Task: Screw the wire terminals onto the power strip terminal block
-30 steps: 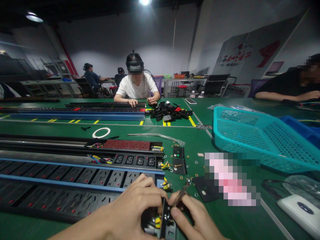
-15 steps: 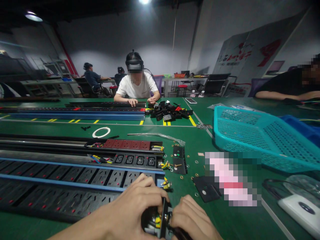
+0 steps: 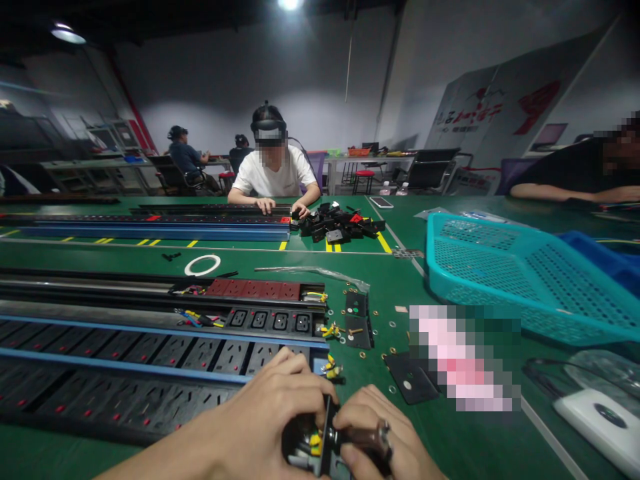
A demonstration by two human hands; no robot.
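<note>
At the bottom middle, my left hand [image 3: 270, 407] is closed around a thin black end plate [image 3: 327, 420] that stands upright. Behind the plate, yellow-sleeved wire ends [image 3: 315, 443] show in the dark space under my fingers. My right hand [image 3: 395, 433], also closed, grips a dark brown, shiny cylindrical piece [image 3: 367, 440] whose near tip points at the plate; its exact kind I cannot make out. Beside my left hand lie long socket strips [image 3: 175, 350] with black outlets and blue rails. Yellow wire lugs [image 3: 331, 367] stick out of one strip's end.
Black plates [image 3: 410, 377], washers and a brass screw [image 3: 356, 331] lie on the green table. To the right stand a teal basket [image 3: 500, 267] and a white device [image 3: 600, 420]. Across the table, a person in a white shirt [image 3: 280, 177] handles parts beside a pile of black pieces [image 3: 335, 223].
The fingers of my right hand have turned and shifted, so the dark brown piece now shows between them. My left hand keeps its hold. The person opposite has moved a hand toward the strip end.
</note>
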